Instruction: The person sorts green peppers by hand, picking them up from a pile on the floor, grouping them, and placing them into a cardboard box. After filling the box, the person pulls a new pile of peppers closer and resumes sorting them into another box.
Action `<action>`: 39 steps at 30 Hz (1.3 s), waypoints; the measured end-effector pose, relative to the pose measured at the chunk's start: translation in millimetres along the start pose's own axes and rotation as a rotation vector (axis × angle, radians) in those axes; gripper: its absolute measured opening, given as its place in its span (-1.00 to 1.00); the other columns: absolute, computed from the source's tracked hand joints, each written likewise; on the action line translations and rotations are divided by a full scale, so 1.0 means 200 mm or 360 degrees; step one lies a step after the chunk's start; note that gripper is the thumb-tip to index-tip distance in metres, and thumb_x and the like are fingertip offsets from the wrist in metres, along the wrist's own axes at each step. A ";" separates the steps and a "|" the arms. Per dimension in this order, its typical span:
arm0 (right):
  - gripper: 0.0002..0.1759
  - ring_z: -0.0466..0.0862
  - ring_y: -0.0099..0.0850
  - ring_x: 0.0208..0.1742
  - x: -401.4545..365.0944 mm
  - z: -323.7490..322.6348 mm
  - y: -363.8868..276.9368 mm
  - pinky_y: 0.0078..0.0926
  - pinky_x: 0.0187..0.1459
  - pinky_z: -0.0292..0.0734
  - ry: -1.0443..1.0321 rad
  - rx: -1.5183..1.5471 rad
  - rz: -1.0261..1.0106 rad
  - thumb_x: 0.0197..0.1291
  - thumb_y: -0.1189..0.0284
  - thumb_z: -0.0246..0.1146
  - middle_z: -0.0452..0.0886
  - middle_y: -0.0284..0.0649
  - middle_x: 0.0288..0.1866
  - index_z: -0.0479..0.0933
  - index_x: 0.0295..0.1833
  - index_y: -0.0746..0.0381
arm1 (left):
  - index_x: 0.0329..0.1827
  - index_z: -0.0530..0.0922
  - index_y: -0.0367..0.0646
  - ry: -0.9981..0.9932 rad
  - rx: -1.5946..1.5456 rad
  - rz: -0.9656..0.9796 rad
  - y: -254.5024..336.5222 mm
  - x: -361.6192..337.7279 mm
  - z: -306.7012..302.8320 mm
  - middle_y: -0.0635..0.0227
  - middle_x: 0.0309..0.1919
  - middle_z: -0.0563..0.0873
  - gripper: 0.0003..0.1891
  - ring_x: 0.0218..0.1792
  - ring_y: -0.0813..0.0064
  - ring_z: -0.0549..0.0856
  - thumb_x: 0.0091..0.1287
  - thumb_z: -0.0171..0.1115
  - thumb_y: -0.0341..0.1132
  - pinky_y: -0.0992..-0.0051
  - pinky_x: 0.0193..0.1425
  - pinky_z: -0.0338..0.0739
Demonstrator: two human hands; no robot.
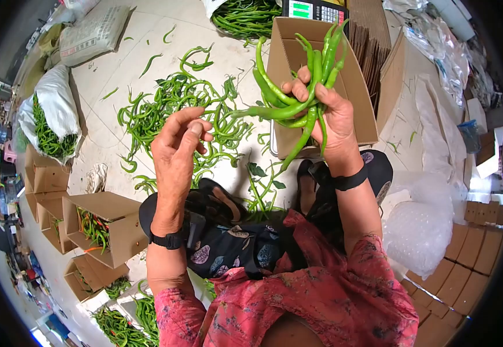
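Note:
My right hand [337, 118] is closed around a bunch of long green chili peppers [315, 75], raised over an open cardboard box [335, 136]. Their tips stick out both above and below the fist, and one long pepper points left toward my other hand. My left hand [176, 144] hovers over the floor pile with its fingers loosely curled and a little apart; I see nothing held in it. Beneath it spreads a loose heap of green chili peppers [164, 104] on the pale floor. A few peppers with leaves [257, 185] lie between my feet.
A scale [315, 10] with a lit display stands behind the box. White sacks of peppers [57, 115] are at the left and top. Cardboard boxes [104, 225], some holding peppers, line the left side. Bubble wrap [419, 231] and stacked cartons [465, 260] sit at the right.

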State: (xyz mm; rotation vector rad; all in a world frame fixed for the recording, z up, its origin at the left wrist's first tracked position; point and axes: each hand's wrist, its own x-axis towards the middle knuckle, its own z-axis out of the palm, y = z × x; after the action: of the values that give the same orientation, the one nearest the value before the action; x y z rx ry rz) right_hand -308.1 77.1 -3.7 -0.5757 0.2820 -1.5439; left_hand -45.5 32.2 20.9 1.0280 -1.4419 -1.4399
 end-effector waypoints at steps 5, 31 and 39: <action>-0.68 0.54 -0.16 0.23 -0.02 0.01 0.00 -0.19 0.28 0.44 -0.0181 -0.0134 0.0009 0.24 0.42 0.27 0.62 -0.17 -0.23 0.45 0.07 0.25 | 0.10 0.57 -0.29 -0.0151 -0.0036 0.0023 -0.02 0.01 0.05 0.33 -0.25 0.71 -0.74 -0.28 0.61 0.65 0.41 0.15 -0.39 0.62 -0.29 0.50; -0.53 0.52 -0.11 0.27 -0.12 0.14 0.08 -0.04 0.33 0.43 0.0347 0.0155 -0.0016 0.26 0.56 0.23 0.59 -0.13 -0.03 0.35 0.28 0.35 | 0.42 0.31 -0.20 0.0021 0.0101 0.0727 0.03 0.02 0.35 0.28 -0.25 0.62 -0.58 -0.33 0.57 0.64 0.52 -0.03 -0.38 0.58 -0.36 0.61; -0.50 0.60 -0.19 0.21 -0.17 0.16 -0.07 -0.22 0.14 0.55 0.0498 -0.0252 0.0143 0.15 0.67 0.22 0.58 -0.07 0.14 0.37 0.24 0.33 | 0.24 0.51 -0.30 0.0260 0.0777 0.1663 0.04 0.08 0.48 0.13 -0.26 0.73 -0.56 -0.35 0.40 0.74 0.27 0.21 -0.68 0.47 -0.27 0.64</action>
State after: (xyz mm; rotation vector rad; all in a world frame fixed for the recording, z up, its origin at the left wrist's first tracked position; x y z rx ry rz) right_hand -305.6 115.9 23.9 -0.4354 0.6651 -1.5305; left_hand -141.4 47.3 29.3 0.4648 -1.8269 -0.2556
